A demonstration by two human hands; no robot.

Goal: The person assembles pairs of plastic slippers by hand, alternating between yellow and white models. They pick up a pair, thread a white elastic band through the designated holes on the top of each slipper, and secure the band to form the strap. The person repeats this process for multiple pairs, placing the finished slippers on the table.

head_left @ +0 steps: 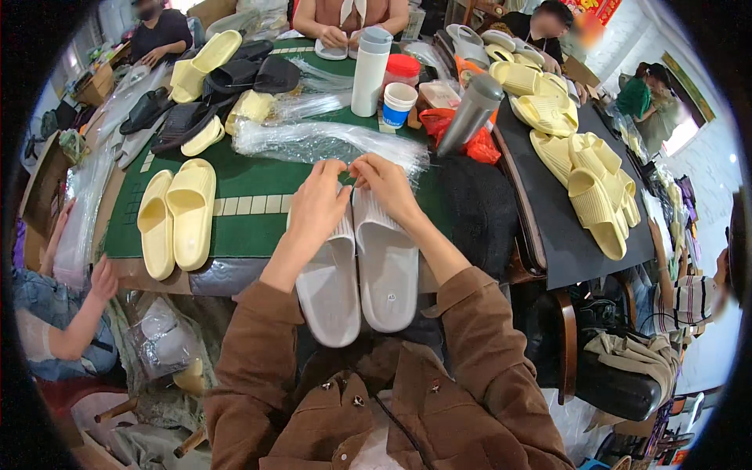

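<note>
A pair of grey slide slippers, the left one (329, 301) and the right one (389, 270), lies side by side at the table's near edge, heels toward me. Over the straps, my left hand (319, 202) and my right hand (389, 186) meet with bent, closed fingertips. Whatever they pinch between them is too small to make out. The left palm partly hides the left slipper's strap. Just beyond my fingers lies a pile of clear plastic bags (333, 145). A cream-yellow pair of slides (190, 211) rests to the left on the green table top (251, 235).
A white bottle (370, 74), a paper cup (398, 106) and a tilted grey tumbler (474, 110) stand beyond my hands. Black slides (188, 121) pile up at far left. More yellow slides (591, 188) cover the black table at right. Several people sit around.
</note>
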